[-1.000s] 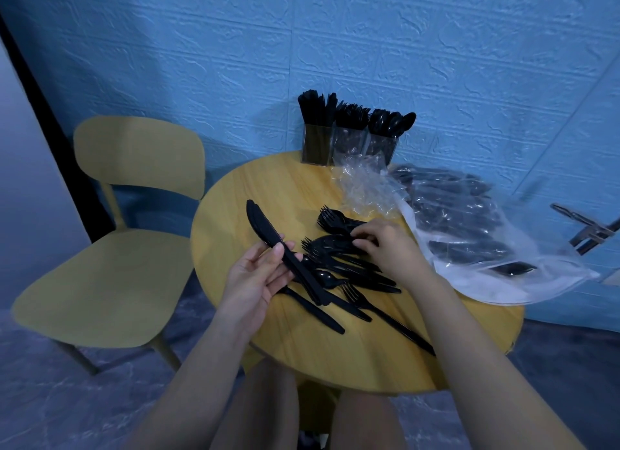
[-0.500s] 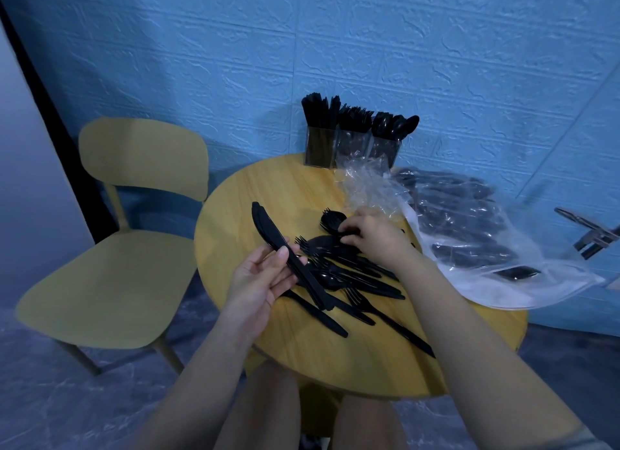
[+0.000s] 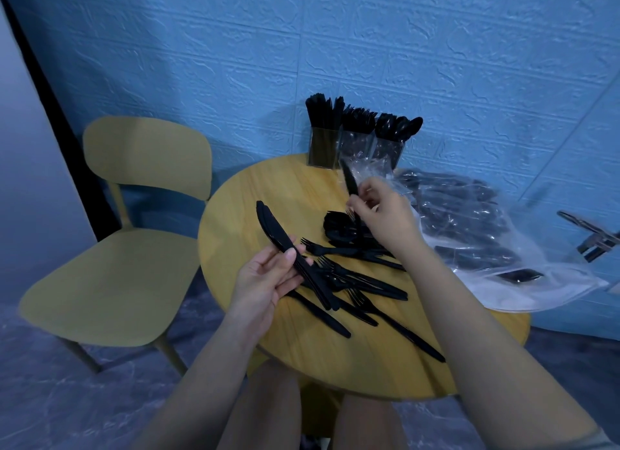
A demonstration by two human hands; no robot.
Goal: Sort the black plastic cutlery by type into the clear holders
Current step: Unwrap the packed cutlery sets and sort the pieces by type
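head | left hand (image 3: 268,278) grips knives (image 3: 285,248) | right hand (image 3: 382,211) pinches knife (image 3: 349,177)

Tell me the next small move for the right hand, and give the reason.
Probably carry the knife across to the left hand and lay it onto the bundle of knives held there. The right hand has it pinched, blade up, clear of the loose pile, and the left hand's bundle looks to be all knives.
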